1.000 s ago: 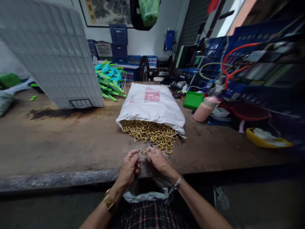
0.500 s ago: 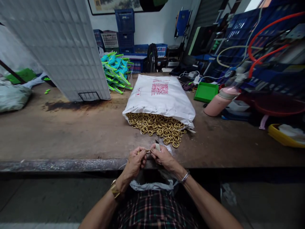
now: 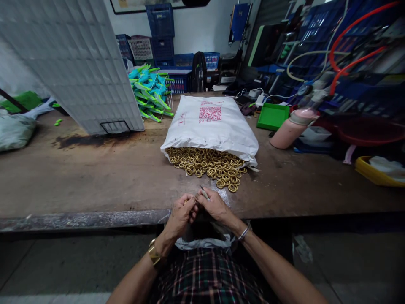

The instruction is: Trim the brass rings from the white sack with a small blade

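Near the table's front edge, my left hand [image 3: 181,214] pinches a brass-coloured ring, mostly hidden by the fingers. My right hand [image 3: 216,207] meets it at the fingertips and grips a small knife [image 3: 205,193] with a pale handle, its dark blade pointing up and away. Just beyond the hands, many similar rings [image 3: 218,169] spill from the mouth of a white sack [image 3: 190,126] with red print. Below the hands, a whitish plastic bag [image 3: 205,243] hangs open at my lap.
A tall pale ribbed panel [image 3: 95,67] stands at left, beside blue and green plastic pieces [image 3: 152,93]. To the right are a green tray [image 3: 272,116], a pink bottle [image 3: 287,131] and a yellow container [image 3: 376,175]. The wooden table [image 3: 79,177] ends just before my lap.
My right hand has turned, so the knife now tilts further left. The hands have closed together, and the ring seen between them before is now mostly covered. The view shifted slightly.
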Demonstrator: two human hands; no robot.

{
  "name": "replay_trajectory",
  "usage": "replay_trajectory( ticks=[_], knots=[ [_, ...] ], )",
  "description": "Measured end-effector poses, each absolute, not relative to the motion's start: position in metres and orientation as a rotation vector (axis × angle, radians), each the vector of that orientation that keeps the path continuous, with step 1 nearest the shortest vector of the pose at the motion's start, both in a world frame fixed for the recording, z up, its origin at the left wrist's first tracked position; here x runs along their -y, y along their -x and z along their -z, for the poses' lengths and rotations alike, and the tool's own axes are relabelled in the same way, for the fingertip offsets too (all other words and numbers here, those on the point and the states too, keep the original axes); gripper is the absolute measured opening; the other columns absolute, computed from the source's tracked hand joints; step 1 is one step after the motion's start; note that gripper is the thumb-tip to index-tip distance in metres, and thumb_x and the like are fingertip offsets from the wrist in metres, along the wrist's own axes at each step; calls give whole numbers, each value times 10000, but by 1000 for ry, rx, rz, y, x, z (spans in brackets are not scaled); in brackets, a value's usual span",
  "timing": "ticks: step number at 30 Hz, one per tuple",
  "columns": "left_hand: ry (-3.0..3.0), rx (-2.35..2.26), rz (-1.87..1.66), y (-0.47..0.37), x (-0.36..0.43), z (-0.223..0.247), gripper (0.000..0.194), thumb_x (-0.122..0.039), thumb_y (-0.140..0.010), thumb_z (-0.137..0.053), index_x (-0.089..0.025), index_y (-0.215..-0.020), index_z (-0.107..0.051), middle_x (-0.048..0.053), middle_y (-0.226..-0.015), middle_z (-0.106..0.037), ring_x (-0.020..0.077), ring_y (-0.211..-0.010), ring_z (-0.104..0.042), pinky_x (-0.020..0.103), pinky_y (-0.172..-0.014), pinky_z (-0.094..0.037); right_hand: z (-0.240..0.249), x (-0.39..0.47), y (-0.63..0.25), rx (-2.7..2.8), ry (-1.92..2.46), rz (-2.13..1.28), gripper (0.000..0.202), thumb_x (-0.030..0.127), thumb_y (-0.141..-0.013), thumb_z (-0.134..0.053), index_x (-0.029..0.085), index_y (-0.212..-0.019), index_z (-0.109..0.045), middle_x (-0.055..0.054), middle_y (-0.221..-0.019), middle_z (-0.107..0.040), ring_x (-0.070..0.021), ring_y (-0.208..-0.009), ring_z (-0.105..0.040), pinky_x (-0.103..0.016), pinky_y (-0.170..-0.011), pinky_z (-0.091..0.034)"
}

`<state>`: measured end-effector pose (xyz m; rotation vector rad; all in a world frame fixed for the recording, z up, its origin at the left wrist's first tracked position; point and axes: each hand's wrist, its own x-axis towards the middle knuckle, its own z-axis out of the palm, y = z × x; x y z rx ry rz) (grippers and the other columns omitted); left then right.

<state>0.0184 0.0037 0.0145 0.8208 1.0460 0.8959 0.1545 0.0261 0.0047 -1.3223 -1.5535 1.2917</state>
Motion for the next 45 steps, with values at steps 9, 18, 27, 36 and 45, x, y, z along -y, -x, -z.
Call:
replay_trajectory(
  ticks=[9,18,27,36,45],
  knots=[
    [-766,-999,-898,-18,-2,-16,331,-458,-682,-611,-159,-732,-478,-46,-578,-483,34,-407,-396,153,-372,-249,-4,-24,-152,1460,1300,-1414,249,384,-800,-440,176,-665,-466,56,-543,-451,-69,-481,-347,-190,-466,-278],
    [-704,-980,-925,-18,-2,-15,356,-472,-663,-635,-165,-713,-461,-54,-548,-479,35,-400,-394,154,-373,-238,0,-27,-155,1516,1380,-1249,211,318,-815,-392,182,-678,-476,44,-564,-479,-87,-513,-410,-201,-513,-320],
    [-794,-1050,-968,-16,-4,-11,373,-504,-680,-612,-166,-727,-460,-49,-569,-484,41,-421,-401,151,-370,-260,2,-13,-159,2197,1490,-722,157,130,-752,-391,182,-796,-532,-3,-639,-557,-117,-572,-451,-231,-559,-273],
    [-918,-1098,-962,-12,-2,-4,363,-512,-695,-594,-174,-705,-461,-51,-550,-486,47,-417,-401,156,-386,-284,-4,-15,-157,2377,1607,-660,278,105,-706,-381,176,-920,-543,-25,-694,-608,-138,-599,-503,-242,-562,-266],
    [-708,-842,-912,-9,10,-29,308,-411,-710,-634,-175,-681,-437,-53,-540,-469,40,-405,-377,154,-373,-257,-4,-25,-163,2263,1938,-432,237,173,-795,-374,166,-960,-543,-65,-750,-626,-166,-656,-545,-261,-577,-283]
  ],
)
